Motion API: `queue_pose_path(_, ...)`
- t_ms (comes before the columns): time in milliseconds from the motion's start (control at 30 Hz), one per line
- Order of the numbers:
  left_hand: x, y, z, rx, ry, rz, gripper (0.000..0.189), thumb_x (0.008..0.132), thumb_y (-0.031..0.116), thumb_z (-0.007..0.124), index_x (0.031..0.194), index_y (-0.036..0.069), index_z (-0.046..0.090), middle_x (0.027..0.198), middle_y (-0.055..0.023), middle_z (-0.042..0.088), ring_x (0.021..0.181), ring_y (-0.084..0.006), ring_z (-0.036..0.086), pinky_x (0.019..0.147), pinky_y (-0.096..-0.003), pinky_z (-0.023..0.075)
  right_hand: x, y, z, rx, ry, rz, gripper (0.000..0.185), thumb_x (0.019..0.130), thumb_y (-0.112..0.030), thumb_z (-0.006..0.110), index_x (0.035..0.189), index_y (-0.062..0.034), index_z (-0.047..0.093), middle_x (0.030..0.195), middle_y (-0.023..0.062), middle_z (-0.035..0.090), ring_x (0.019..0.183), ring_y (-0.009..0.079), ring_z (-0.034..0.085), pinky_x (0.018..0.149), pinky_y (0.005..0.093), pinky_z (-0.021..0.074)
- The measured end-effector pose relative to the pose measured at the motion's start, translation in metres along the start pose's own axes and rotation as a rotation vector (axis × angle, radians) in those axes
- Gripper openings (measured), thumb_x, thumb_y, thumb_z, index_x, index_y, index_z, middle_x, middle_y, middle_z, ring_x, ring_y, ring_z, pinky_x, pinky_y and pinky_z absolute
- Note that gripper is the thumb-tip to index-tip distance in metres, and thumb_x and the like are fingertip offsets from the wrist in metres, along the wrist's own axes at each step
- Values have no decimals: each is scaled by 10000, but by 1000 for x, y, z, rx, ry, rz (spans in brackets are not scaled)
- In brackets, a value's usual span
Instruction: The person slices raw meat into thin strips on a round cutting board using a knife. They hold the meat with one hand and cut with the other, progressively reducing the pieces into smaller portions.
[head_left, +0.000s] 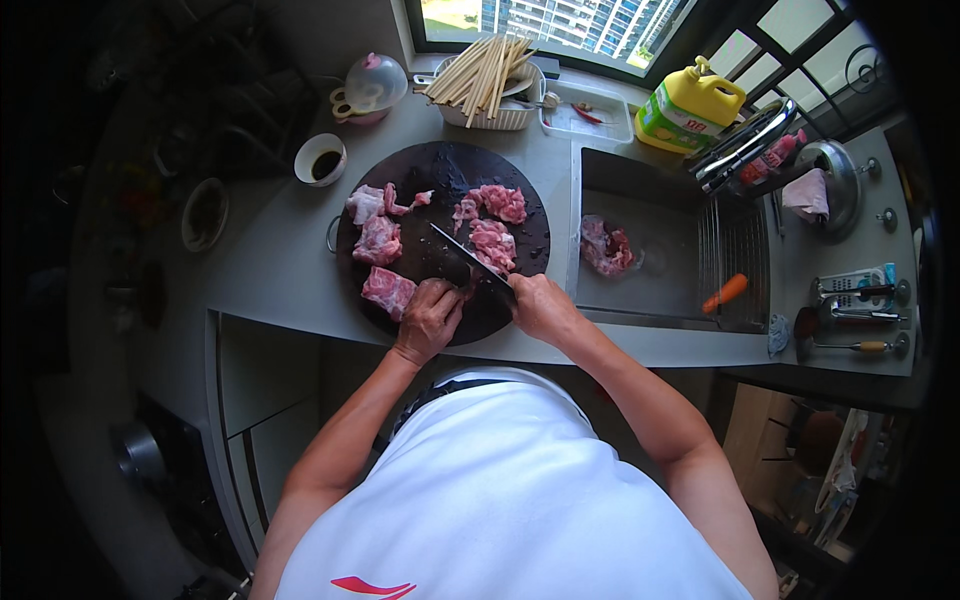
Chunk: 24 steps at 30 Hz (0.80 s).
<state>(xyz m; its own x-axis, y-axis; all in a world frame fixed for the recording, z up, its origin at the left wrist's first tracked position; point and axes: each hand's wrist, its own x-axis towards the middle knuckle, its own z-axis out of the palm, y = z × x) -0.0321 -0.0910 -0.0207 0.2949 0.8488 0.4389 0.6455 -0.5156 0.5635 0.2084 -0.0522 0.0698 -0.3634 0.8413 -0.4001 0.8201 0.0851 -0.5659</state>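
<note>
A kitchen knife (472, 262) slants over a round dark cutting board (442, 161), its tip pointing away to the left. My right hand (544, 307) grips its handle at the board's right edge. Close to the blade, my left hand (431, 319) rests on the board with fingers curled; what lies under the fingertips is mostly hidden. Just left of that hand sits a thick chunk of raw meat (388, 291). Farther up the left side are another chunk (377, 241) and a paler piece with strips (366, 204). Smaller cut meat (491, 238) is heaped beyond the knife on the right.
Right of the board, a sink (667, 296) holds more raw meat (606, 247) and a carrot (724, 293). Behind stand a basket of chopsticks (487, 82), a clear tray (611, 124) and a yellow detergent jug (690, 109). A bowl of dark liquid (321, 159) sits at left.
</note>
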Motion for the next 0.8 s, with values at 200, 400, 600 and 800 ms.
queue_pose_path(200,-4,0,2,38,-30,-14,219,910,37,776,1125,75,797,1119,-123,712,1076,-359,675,979,-469,558,-16,4,13,-114,-45,-61,147,947,-79,631,980,29,726,938,328,751,911,525,746,826,602,603)
queue_pose_path(400,-3,2,5,21,14,-8,223,902,24,771,1119,70,794,1152,-133,714,1087,-369,671,987,-479,555,-37,10,-10,-165,-130,-1,118,961,-96,730,1003,13,744,941,283,764,956,482,752,856,555,606)
queue_pose_path(600,-3,4,6,27,17,-34,200,888,-1,767,1080,55,781,1120,-134,709,1070,-373,675,959,-467,559,-20,1,-14,-127,-220,8,172,916,-62,675,1000,49,776,952,304,770,941,490,767,822,571,618)
queue_pose_path(800,-5,1,8,22,24,-48,206,876,13,774,1081,40,771,1096,-155,704,1043,-393,675,935,-475,562,25,1,41,-100,-92,-110,154,895,-51,677,964,45,775,920,320,759,899,497,771,777,567,628)
